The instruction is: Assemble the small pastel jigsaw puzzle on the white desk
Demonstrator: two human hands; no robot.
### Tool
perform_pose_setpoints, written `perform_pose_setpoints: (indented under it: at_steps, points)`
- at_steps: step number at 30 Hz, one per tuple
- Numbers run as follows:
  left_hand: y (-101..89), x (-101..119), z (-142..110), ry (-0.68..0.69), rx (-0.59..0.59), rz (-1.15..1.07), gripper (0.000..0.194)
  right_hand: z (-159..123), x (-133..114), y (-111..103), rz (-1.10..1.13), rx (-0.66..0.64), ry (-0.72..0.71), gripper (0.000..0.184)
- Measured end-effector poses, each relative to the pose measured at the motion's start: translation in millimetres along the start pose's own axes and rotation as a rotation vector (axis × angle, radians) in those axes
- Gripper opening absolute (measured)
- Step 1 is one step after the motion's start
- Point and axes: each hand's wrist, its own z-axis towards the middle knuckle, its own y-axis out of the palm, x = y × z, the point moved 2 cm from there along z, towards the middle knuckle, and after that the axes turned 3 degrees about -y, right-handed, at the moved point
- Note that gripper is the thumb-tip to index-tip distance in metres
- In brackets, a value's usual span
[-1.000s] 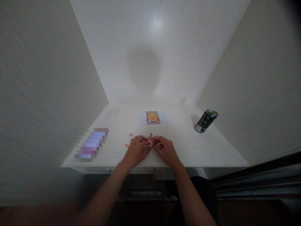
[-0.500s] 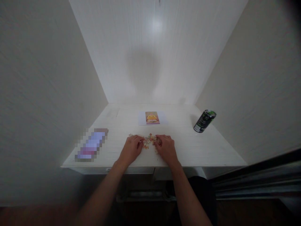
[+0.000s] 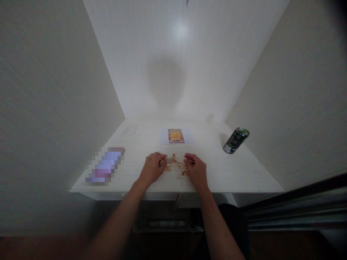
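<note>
A small heap of loose jigsaw pieces (image 3: 175, 167), orange, pink and pale, lies on the white desk (image 3: 238, 173) near its front edge. My left hand (image 3: 151, 169) rests on the desk at the heap's left side, fingers curled inward and touching the pieces. My right hand (image 3: 196, 169) lies at the heap's right side, fingers bent toward the pieces. Neither hand lifts a piece that I can make out. Behind the heap lies a picture card (image 3: 176, 135) showing a yellow figure on a pale sheet.
A dark drink can (image 3: 235, 140) with a green top stands at the right by the wall. A blurred-out flat object (image 3: 105, 166) lies at the left. Walls close the desk in on the left, back and right.
My hands were pressed together over the pieces; they have drawn apart to either side, and the pieces now lie spread in a heap between them.
</note>
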Motion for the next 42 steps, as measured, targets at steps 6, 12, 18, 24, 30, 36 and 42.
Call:
perform_pose_setpoints:
  at_steps: [6, 12, 18, 24, 30, 36, 42]
  points:
    - [-0.1, -5, 3, -0.018, 0.054, -0.087, 0.017, 1, 9, -1, 0.096, 0.065, 0.087, 0.028]
    - [-2.0, -6, 3, -0.026, 0.085, -0.092, 0.022, 0, 14, 0, 0.222, 0.105, 0.192, 0.034]
    - [2.9, -2, 6, -0.029, 0.017, -0.009, 0.025, 1, 15, -2, 0.233, 0.113, 0.189, 0.033]
    - [10.9, -5, 13, -0.03, -0.06, -0.006, 0.027, 1, 18, -4, 0.203, 0.124, 0.154, 0.041]
    - [11.7, -16, 17, -0.045, -0.058, -0.104, 0.029, 0, 15, -2, 0.159, 0.088, 0.141, 0.04]
    - [-2.1, -22, 17, -0.148, 0.037, -0.213, 0.022, 2, 4, -1, 0.01, 0.052, 0.011, 0.026]
    - [-16.2, -29, 11, -0.262, 0.03, -0.343, 0.026, -5, -18, 5, -0.221, -0.169, -0.227, 0.042]
